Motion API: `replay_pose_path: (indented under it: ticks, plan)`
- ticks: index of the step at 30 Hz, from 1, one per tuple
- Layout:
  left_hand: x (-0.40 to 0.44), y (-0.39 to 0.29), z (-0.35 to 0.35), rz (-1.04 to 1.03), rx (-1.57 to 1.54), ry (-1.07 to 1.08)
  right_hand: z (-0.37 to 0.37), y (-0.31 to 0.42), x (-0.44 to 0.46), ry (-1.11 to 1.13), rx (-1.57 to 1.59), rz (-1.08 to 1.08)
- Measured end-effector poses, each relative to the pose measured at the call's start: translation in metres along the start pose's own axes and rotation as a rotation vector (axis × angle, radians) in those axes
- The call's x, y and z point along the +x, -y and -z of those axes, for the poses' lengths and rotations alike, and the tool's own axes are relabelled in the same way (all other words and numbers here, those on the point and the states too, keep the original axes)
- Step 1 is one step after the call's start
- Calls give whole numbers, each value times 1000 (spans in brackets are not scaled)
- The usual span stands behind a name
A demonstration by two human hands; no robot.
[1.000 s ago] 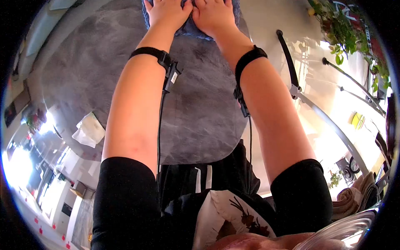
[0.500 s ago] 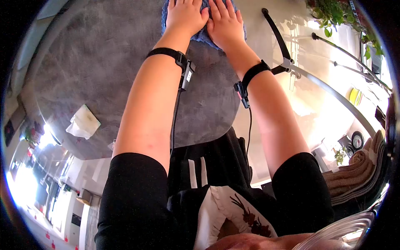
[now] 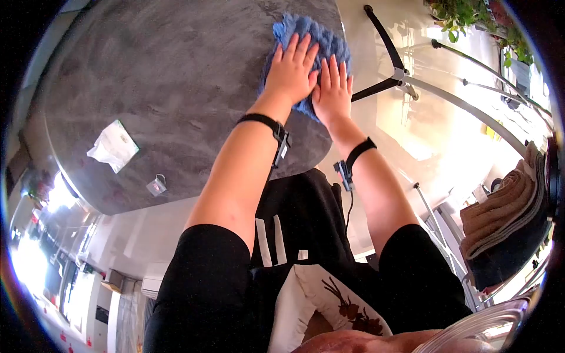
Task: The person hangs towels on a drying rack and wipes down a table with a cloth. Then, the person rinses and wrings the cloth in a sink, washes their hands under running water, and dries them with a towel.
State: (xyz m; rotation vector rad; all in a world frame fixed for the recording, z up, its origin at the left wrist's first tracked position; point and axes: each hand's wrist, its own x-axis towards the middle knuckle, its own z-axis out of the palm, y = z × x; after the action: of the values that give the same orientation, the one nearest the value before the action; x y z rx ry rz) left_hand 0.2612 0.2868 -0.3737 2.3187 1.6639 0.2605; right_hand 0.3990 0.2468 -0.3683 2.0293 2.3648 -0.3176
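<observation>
A fluffy blue cloth (image 3: pixel 300 25) lies on the dark grey tabletop (image 3: pixel 176 88), close to its right edge. My left hand (image 3: pixel 289 72) rests flat on the cloth with its fingers spread. Beside it, my right hand (image 3: pixel 333 94) presses on the cloth's right part, fingers stretched out and slightly apart. The two thumbs nearly meet. Both palms hide the middle of the cloth. Black straps with small devices circle both wrists.
A white packet of tissues (image 3: pixel 115 146) and a small clear item (image 3: pixel 157 185) lie on the table's left side. To the right stand a metal rack leg (image 3: pixel 400 75) and folded brown towels (image 3: pixel 494 206). Green plants (image 3: pixel 459 17) show at upper right.
Both hands and the blue cloth have come nearer to my body and a little rightward, along the table's right edge. More of the cloth now shows. The small clear item has come into fuller view.
</observation>
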Motion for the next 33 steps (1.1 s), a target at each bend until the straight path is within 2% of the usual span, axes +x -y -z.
replay_pose_path:
  ticks: [7, 11, 14, 18, 23, 32, 33]
  plan:
    - [-112, -25, -4, -32, -92, 218, -16, 19, -107, 155, -4, 98]
    - [-124, -13, 0, -79, -124, 289, -13, 24, -106, 227, -8, 142]
    - [-96, 9, 1, -114, -45, 255, -5, 22, -74, 232, -9, 202]
    - [-35, 45, 6, -26, -45, 27, -5, 37, 8, 94, 12, 213]
    - [13, 74, 22, -15, -7, 1, 3, 33, 71, 58, -14, 348]
    - [92, 116, 27, 58, 126, -145, 11, 43, 170, -125, 32, 387]
    - [104, 120, 43, 79, -17, -134, 17, 48, 183, -167, 81, 401]
